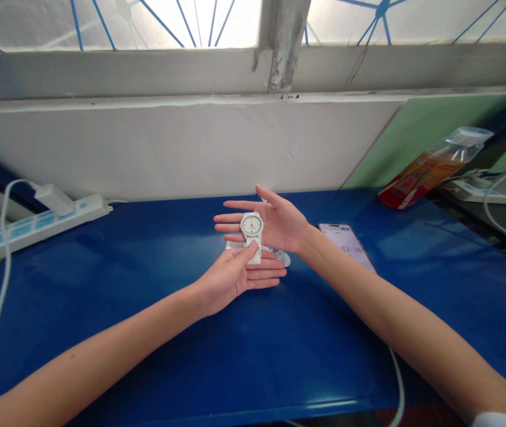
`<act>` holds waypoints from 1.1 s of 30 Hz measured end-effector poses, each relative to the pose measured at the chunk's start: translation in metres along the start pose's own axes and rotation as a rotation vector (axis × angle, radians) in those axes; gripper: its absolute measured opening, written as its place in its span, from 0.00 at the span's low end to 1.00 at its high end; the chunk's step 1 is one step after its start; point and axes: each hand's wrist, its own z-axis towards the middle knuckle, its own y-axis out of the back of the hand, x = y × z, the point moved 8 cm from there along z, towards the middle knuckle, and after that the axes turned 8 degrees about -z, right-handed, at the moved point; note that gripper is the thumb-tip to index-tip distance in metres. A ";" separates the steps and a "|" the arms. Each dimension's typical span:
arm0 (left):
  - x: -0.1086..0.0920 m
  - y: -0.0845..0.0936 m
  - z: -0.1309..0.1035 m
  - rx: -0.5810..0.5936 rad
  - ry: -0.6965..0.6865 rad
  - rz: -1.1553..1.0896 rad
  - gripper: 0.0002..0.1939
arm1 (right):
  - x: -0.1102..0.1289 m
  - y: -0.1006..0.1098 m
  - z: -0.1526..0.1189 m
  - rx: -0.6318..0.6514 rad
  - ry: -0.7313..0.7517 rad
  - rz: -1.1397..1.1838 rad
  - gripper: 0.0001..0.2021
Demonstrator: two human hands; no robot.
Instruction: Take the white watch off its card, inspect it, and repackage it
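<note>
A: Specify the work surface.
B: A blue table (146,338), set against a pale wall (181,151) below a window (114,24).

A: Nearest unit and its state?
B: Left grip (228,276): palm turned up, fingers extended to the right, thumb pressed down on the strap (255,257) of a white watch (251,223). The strap is pinched between thumb and fingers.

A: Position and axis of the watch?
B: It is above the middle of the table, dial upward. Its long axis runs nearly straight away from the wearer, crosswise to the fingers of both hands. The strap end is on the near side, at the left thumb; the case is on the far side.

A: Which hand is nearer the case?
B: The right grip (285,222). It is spread open, palm exposed, fingers pointing left, thumb up. The case overlaps its fingers in the view; contact cannot be confirmed.

A: Adjacent items?
B: A clear plastic piece (285,258) shows partly behind the hands; its form cannot be determined. A phone (346,242) lies beyond the right forearm.

A: Outer items?
B: A power strip (41,224) at far left; a tilted bottle (428,169) at far right.
</note>
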 end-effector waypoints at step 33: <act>-0.080 -0.001 -0.020 -0.108 -0.514 0.994 0.18 | 0.051 -0.005 -0.033 -0.354 0.522 -1.125 0.15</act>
